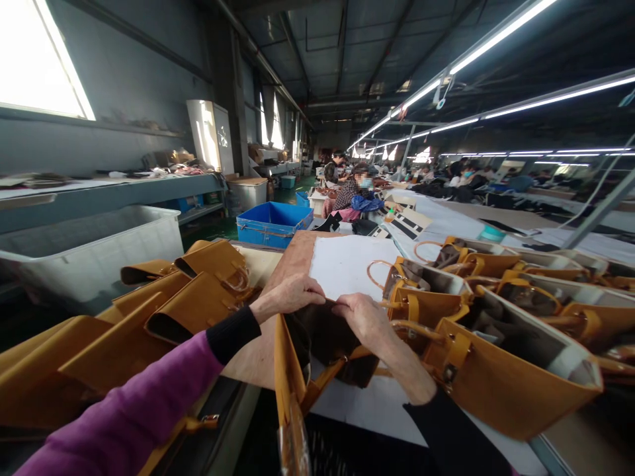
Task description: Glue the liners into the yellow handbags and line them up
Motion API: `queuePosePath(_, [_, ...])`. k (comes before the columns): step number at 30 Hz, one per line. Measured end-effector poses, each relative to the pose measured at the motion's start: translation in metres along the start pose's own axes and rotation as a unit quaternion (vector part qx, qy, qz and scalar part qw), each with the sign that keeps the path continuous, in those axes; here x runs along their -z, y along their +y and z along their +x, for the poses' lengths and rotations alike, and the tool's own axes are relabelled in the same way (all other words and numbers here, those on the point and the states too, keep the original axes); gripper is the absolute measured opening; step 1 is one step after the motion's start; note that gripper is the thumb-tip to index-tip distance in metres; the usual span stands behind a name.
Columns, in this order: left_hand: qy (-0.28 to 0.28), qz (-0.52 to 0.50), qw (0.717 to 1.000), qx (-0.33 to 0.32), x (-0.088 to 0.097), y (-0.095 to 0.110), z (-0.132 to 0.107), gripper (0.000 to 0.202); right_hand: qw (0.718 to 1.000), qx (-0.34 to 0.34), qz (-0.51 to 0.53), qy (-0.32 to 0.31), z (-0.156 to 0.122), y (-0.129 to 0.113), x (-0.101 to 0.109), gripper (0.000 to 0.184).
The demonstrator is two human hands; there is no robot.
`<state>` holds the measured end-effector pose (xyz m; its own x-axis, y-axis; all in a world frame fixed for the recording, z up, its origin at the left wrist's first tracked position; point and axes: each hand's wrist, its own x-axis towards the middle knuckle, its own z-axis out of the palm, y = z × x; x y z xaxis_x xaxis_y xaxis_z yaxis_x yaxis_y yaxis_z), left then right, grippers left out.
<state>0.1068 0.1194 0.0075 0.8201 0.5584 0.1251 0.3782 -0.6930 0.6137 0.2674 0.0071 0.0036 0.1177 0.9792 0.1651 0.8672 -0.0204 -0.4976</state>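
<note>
A tan handbag with a dark brown lining (322, 337) stands in front of me at the near edge of the worktable. My left hand (292, 293) pinches its far top edge, fingers pressed together. Close beside it, my right hand (364, 320) grips the same edge, thumb and fingers closed on it. The bag's tan side panel (288, 363) and a strap face me, with clear plastic wrap (294, 436) around a part low down. The bag's bottom is out of sight.
Finished-looking tan bags (510, 370) crowd the right side, handles sticking out. More tan pieces (193, 297) are piled at left. A white sheet (350, 261) lies on the table. Beyond stand a blue bin (272, 221), a white tub (99, 258) and a seated person (352, 192).
</note>
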Motion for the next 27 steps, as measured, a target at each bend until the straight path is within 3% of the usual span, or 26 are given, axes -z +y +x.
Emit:
queuePosePath(5, [-0.057,-0.052,0.997,0.009,0.002,-0.004,0.005,0.025,0.996,0.0,0.074,-0.045,-0.018,0.035,0.011,0.028])
queuePosePath(10, [-0.064,-0.028,0.997,-0.011,0.001,-0.009,0.007,0.023,0.975,0.023,0.207,-0.083,-0.026,0.056,0.011,0.032])
queuePosePath(12, [-0.056,-0.014,0.998,-0.017,0.0,-0.01,0.007,0.022,0.968,0.025,0.242,-0.065,-0.025,0.057,0.009,0.033])
queuePosePath(18, [-0.031,0.012,0.999,-0.026,-0.003,-0.011,0.006,0.02,0.975,0.019,0.222,-0.016,-0.02,0.052,0.005,0.035])
queuePosePath(27, [-0.007,0.006,1.0,-0.027,-0.004,-0.01,0.002,0.016,0.989,0.056,0.133,-0.04,-0.029,0.032,0.018,0.025])
